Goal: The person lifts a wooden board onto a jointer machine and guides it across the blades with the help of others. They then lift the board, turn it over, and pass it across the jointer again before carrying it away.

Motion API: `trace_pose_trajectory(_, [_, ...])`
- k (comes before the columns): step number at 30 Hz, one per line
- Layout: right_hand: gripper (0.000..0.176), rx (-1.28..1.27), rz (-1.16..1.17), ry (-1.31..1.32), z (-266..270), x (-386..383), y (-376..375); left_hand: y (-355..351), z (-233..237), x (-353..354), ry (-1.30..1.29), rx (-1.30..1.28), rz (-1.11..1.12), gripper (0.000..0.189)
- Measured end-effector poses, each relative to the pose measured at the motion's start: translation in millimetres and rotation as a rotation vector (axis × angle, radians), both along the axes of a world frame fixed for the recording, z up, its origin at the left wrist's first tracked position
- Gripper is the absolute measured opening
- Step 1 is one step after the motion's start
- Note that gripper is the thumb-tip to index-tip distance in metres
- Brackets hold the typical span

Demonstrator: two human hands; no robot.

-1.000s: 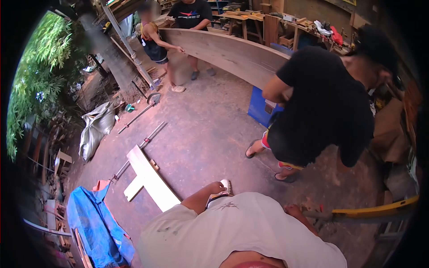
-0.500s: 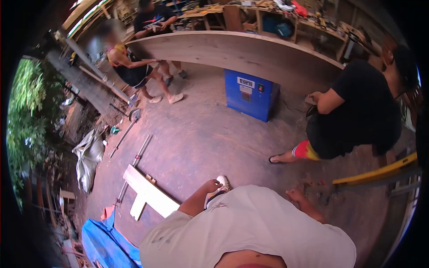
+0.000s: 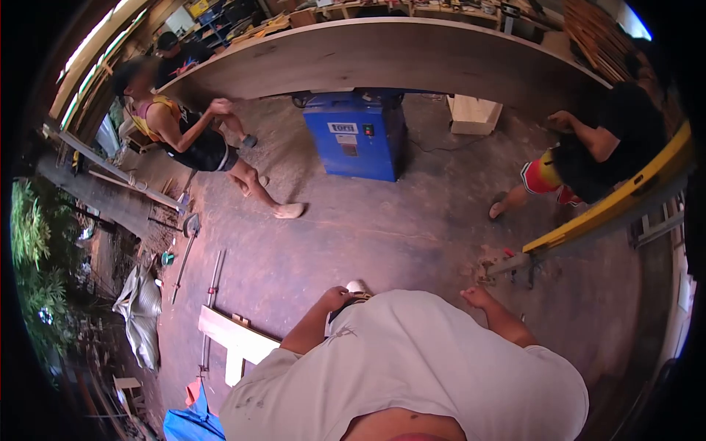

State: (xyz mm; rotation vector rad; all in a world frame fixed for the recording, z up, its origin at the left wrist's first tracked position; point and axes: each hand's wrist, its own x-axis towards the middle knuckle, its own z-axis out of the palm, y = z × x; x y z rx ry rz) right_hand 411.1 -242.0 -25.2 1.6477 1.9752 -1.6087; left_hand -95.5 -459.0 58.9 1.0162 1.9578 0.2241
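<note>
My left hand (image 3: 335, 298) hangs beside my waist, fingers curled in, with nothing visible in it. On the other side, my right hand (image 3: 476, 296) is held out from my body in a loose fist, also with nothing to be seen in it. Neither hand touches any object. Nearest my left arm lies a pale T-shaped wooden piece (image 3: 234, 331) on the floor. A yellow level-like bar (image 3: 610, 192) slants in at the right, beyond my right hand. Ahead, a long wide wooden board (image 3: 412, 55) stands on edge above a blue machine (image 3: 351, 140).
One person (image 3: 180, 125) stands left of the machine, another person (image 3: 184, 57) behind the board, and a person in black (image 3: 625, 132) at its right end. Bar clamps (image 3: 213, 290), a sack (image 3: 140, 312) and a blue tarp (image 3: 193, 424) lie at left. A pale box (image 3: 474, 115) sits behind the machine.
My view has turned right; the machine and board sit further left. The person at left has raised a hand from the board. The person at right stands further off. My hands stay low.
</note>
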Motion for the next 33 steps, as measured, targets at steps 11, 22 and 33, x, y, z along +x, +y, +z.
trace_pose_trajectory(11, [0.039,0.023,-0.218,0.251,65,-51,39,104,4,12,-0.060,0.109,-0.170,0.053])
trace_pose_trajectory(22, [0.027,0.156,-0.366,0.579,218,-115,214,268,-3,19,-0.221,0.166,-0.265,0.049])
trace_pose_trajectory(33, [0.059,1.526,-0.190,0.191,431,-146,421,452,37,15,-0.313,0.416,-0.436,0.043])
